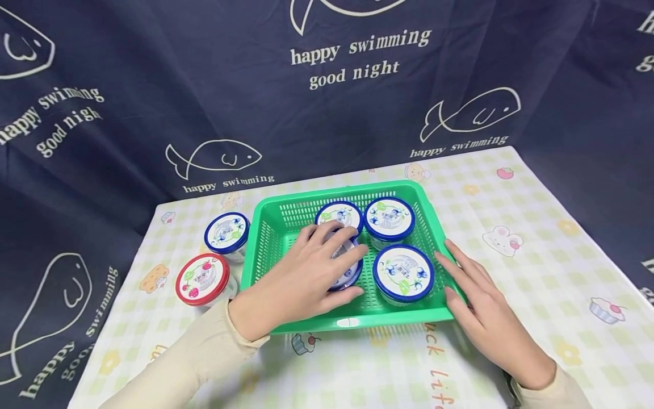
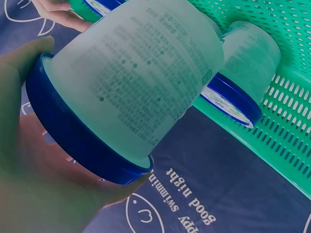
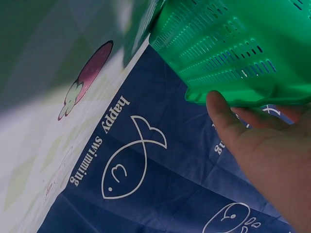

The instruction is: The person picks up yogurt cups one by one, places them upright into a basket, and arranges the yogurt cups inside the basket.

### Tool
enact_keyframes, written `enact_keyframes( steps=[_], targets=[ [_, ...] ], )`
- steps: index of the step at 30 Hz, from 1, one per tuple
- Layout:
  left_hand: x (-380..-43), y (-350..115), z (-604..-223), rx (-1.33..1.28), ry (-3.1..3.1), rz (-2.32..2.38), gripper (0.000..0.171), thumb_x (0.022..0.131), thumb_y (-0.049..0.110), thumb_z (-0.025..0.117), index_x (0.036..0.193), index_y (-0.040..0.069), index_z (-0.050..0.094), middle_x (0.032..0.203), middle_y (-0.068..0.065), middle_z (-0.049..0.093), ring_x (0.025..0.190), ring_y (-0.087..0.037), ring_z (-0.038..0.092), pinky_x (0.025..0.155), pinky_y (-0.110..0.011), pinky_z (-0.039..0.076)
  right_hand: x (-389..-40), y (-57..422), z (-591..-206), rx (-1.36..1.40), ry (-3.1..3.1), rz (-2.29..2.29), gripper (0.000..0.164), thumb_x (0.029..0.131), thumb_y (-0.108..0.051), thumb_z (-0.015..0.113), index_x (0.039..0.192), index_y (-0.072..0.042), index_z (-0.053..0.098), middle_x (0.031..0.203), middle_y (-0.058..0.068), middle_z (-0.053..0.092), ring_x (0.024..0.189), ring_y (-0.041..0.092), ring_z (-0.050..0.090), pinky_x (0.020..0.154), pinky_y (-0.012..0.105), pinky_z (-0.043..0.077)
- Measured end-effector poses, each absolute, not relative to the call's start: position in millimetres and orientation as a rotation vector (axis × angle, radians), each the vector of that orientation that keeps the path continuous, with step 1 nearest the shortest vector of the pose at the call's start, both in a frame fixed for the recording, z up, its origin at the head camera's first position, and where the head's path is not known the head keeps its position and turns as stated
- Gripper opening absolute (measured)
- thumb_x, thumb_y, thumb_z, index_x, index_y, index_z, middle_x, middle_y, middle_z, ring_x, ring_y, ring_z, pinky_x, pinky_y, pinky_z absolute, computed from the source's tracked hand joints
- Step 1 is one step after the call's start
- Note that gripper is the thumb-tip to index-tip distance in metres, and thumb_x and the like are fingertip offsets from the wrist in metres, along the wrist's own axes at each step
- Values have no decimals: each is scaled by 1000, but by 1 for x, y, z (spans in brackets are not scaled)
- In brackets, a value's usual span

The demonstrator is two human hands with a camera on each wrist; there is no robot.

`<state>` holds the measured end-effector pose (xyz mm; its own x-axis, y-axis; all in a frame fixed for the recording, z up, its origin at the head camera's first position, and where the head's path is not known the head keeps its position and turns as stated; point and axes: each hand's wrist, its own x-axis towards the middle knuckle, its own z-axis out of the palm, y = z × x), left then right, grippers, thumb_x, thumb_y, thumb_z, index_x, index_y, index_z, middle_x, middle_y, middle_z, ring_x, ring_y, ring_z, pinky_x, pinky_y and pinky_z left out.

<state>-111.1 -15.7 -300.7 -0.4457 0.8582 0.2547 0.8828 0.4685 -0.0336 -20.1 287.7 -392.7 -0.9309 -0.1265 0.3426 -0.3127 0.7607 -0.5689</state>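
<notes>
Trouble may come if the blue lid [image 2: 82, 136], by which the left hand [image 1: 309, 270] grips a tub [image 2: 136, 77], pops loose; the right hand [image 1: 485, 309] rests on the green basket's [image 1: 403, 320] rim.

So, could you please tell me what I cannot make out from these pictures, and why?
- Head view: much of the held tub, covered by the left hand.
- Left wrist view: the small print on that tub, too fine and blurred to read.
- Right wrist view: what is inside the basket, hidden by its wall.
- Right wrist view: part of the right hand, cut off by the picture's edge.
</notes>
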Motion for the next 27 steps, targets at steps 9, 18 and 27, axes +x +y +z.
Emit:
enact_keyframes(
  steps=[9,18,27],
  targets=[
    [-114,-9,-304,-1510,-2486,-118,55,95,54,57,136,18,55,141,-8,49,133,-31,38,102,-53,36,-20,288,-392,367,-2656,934,57,98,-10,58,152,-19,42,163,0,26,146,21,29,110,10,14],
    [-118,-5,-308,-1536,-2496,-113,55,95,54,57,137,18,56,141,-9,50,132,-32,39,101,-53,37,-19,287,-391,358,-2658,924,58,97,-9,59,152,-19,43,163,0,27,146,21,29,109,9,14],
    [-124,-5,-314,-1549,-2526,-84,56,95,56,56,138,19,54,141,-8,50,132,-32,40,100,-53,39,-19,286,-390,341,-2676,934,58,97,-11,59,152,-20,43,163,-1,26,146,22,29,110,11,15]
  ],
)
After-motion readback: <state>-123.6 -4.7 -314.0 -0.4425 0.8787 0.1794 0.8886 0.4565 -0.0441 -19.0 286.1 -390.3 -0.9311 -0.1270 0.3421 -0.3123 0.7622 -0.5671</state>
